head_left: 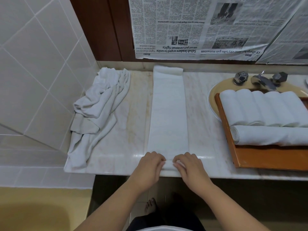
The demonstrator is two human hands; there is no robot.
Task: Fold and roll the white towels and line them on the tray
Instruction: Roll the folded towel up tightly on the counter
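Note:
A white towel folded into a long narrow strip [168, 110] lies on the marble counter [130, 130], running from the back wall to the front edge. My left hand [148, 167] and my right hand [190, 165] grip its near end side by side, fingers curled over a small rolled portion. A wooden tray [260, 157] sits at the right over the sink, holding several rolled white towels [260, 107] in a row and one more roll [273, 135] lying crosswise in front of them.
A heap of crumpled white towels [98, 104] lies at the counter's left end against the tiled wall. A faucet with two knobs [261, 79] stands behind the tray. Newspaper [208, 27] covers the wall behind.

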